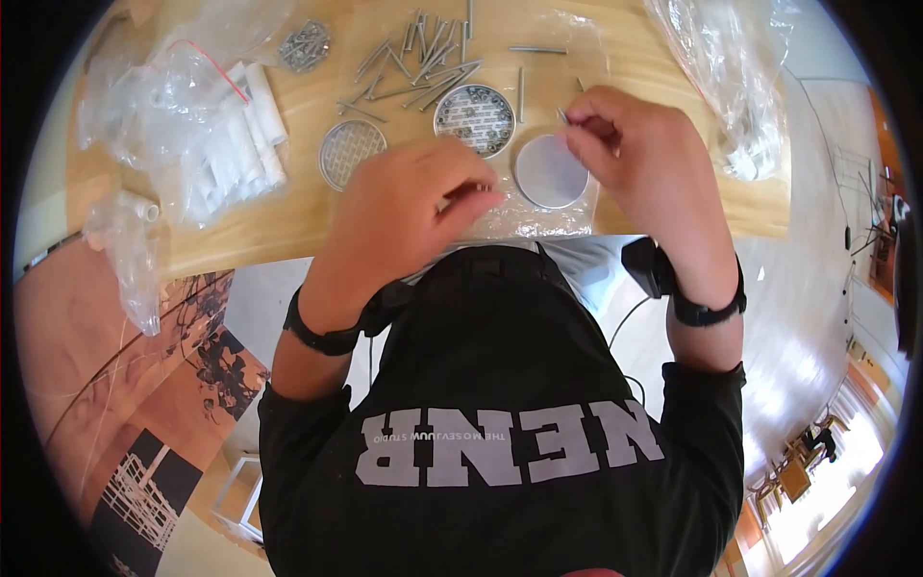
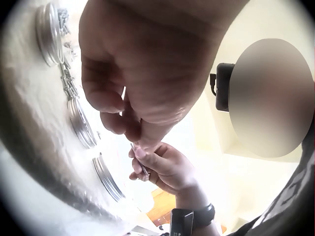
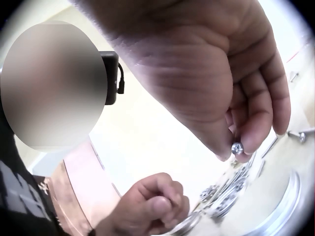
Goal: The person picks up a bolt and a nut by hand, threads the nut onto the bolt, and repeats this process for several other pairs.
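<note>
In the head view my right hand pinches a metal screw between thumb and fingertips, above the right-hand round dish. The right wrist view shows the screw's head at the fingertips. My left hand, fingers curled, pinches a small metal piece, partly hidden, below the middle dish, which holds small metal parts. The left wrist view has my left fingertips close to the screw in my right hand; whether they touch is unclear.
A third round dish stands left of the middle one. Long screws lie scattered behind the dishes, with a small heap of metal parts to their left. Plastic bags with white tubes lie at left; another clear bag lies at right.
</note>
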`<state>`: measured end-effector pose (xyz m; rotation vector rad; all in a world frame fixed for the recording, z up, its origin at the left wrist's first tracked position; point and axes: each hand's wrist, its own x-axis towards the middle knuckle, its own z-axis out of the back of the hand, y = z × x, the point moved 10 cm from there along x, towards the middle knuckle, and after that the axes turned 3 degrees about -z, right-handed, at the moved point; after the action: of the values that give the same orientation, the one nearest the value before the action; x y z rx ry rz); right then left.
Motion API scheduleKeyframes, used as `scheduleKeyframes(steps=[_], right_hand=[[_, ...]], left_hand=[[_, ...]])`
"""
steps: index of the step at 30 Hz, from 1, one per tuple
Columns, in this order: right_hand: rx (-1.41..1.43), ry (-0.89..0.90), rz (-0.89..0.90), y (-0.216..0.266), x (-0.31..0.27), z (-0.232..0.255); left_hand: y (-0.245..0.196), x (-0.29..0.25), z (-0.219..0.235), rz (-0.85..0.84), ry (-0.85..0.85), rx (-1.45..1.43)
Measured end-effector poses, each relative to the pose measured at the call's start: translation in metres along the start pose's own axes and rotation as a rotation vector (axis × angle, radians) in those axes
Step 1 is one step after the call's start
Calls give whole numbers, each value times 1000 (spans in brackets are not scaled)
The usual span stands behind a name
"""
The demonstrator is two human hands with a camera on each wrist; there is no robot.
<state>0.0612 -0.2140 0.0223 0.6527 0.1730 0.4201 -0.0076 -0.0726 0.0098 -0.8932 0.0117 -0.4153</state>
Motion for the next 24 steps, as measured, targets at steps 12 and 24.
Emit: scheduleKeyframes(steps=[12, 24], right_hand=[[-257, -171, 40, -18, 37, -7], [-468, -178, -4, -28, 9, -7]], left_hand=[[32, 28, 16, 123, -177, 349], [27, -12, 23, 217, -175, 137]])
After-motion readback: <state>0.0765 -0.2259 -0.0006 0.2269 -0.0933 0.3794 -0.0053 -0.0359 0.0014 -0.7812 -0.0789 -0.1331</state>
